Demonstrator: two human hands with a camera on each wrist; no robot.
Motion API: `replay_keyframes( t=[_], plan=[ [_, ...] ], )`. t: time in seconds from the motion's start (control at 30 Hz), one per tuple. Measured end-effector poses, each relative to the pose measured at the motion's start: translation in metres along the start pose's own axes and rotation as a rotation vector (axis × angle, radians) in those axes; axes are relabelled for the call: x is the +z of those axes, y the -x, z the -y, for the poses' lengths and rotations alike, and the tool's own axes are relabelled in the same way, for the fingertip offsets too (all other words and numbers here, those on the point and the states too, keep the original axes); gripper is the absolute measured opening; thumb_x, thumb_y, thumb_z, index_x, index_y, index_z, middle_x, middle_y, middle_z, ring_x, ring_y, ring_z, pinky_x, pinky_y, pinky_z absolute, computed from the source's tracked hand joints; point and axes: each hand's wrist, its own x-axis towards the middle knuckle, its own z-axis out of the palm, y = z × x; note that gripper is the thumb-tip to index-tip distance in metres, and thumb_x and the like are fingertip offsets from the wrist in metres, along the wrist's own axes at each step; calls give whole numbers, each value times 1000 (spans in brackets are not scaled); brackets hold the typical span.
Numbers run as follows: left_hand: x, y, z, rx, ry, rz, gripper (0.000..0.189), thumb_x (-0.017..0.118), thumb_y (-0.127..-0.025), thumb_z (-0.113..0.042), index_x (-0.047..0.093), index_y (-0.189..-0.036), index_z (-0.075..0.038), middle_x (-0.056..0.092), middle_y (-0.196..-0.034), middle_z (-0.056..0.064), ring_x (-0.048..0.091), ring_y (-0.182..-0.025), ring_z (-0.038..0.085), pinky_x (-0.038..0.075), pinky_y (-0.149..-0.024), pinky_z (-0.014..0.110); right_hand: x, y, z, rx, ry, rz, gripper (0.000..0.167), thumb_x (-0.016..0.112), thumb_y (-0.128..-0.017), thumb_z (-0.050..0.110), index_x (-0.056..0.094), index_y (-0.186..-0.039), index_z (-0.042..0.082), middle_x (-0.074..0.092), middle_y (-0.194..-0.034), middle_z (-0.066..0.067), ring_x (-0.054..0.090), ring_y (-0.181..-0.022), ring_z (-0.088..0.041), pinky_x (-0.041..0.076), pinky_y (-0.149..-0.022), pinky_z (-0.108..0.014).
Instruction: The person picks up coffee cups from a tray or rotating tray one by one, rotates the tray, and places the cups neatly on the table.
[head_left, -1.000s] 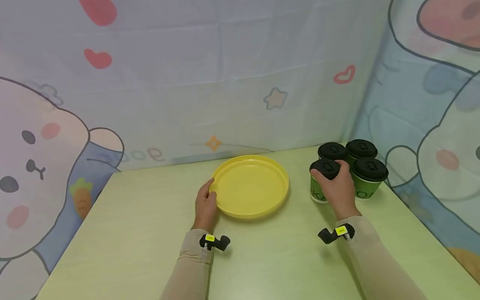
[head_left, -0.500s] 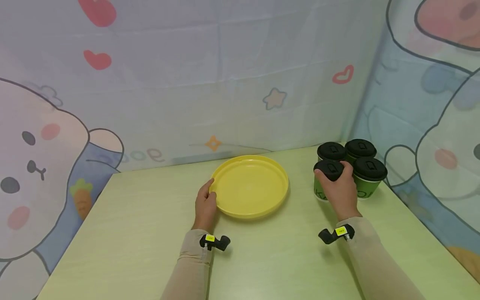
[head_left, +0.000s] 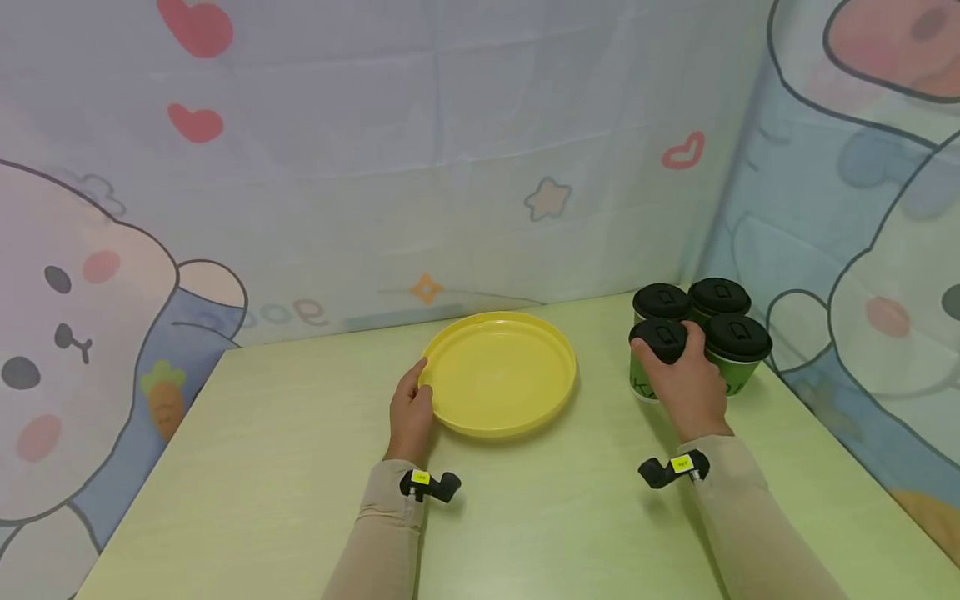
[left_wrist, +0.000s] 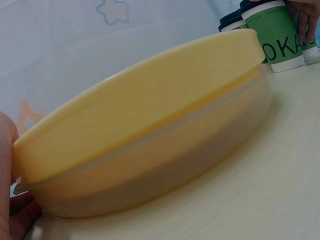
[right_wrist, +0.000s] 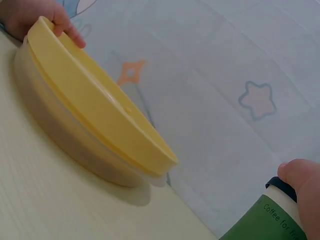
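Observation:
A round yellow-lidded container stands on the table; its lower part looks translucent in the left wrist view. My left hand holds it at the left edge, thumb by the rim and fingertips tucked low along the side. To the right, my right hand grips a green paper coffee cup around its black lid, thumb on the left and fingers on the far right side. That cup is upright at the front left of a tight group, beside another lidded coffee cup.
Two more coffee cups, one at the back left and one at the back right, complete the group near the table's right edge. A printed cloth backdrop rises behind the pale table and along its right side.
My right hand has shifted the front-left coffee cup slightly to the right, closer against the others. The left hand and the yellow-lidded container have stayed in place.

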Motion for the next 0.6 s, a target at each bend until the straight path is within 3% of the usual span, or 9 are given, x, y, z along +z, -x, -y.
replay_keyframes(
  t=[0.23,0.6],
  plan=[
    [0,0,1,5,12,-6,52,42,-101,-16,48,-152,-23,38,-159,2,28,-150,22,24,-121,43,-7,0,1,-23,103,-5,103,45,-88,80,14,-161,15,64,-85,-32,61,-72,-46,45,-56,-48],
    [1,-2,1,13,4,-17,53,42,-100,-13,49,-152,-21,39,-159,4,29,-150,25,25,-121,44,-8,-3,-5,-16,102,-27,104,45,-86,82,14,-160,15,63,-102,-40,62,-84,-53,45,-59,-51]
  ],
)
